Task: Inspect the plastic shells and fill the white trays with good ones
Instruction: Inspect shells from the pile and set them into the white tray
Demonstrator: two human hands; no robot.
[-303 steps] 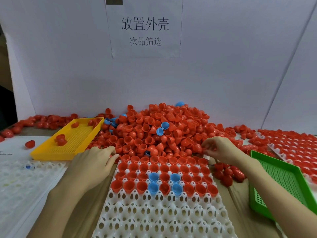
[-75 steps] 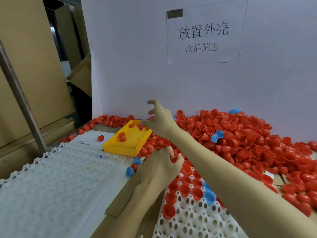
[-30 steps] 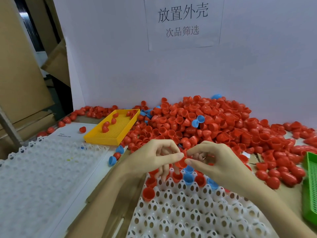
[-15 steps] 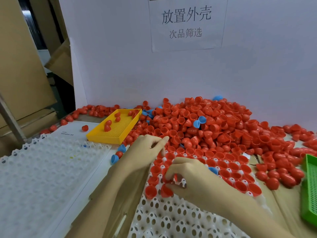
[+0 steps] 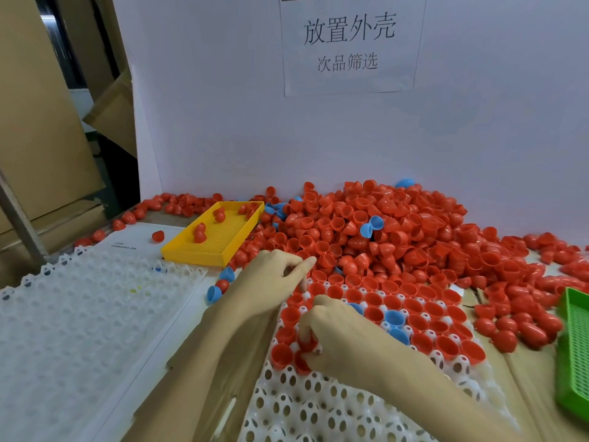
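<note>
A big heap of red plastic shells [image 5: 376, 231], with a few blue ones mixed in, lies against the white back wall. In front of it a white tray [image 5: 318, 406] has its far rows filled with red and blue shells. My right hand [image 5: 338, 336] pinches a red shell [image 5: 307, 341] down at a socket on the tray's left side. My left hand [image 5: 271, 282] rests at the tray's far left corner, its fingers curled loosely and the forefinger pointing toward the heap; I cannot tell whether it holds anything.
A yellow tray [image 5: 213, 237] with a few red shells sits at the back left. A green tray [image 5: 573, 352] lies at the right edge. A second white tray [image 5: 79, 314] lies on the left. Loose blue shells [image 5: 220, 285] lie between the trays.
My right hand has pressed lower and nearer onto the tray's left side with the red shell. My left hand has hardly moved.
</note>
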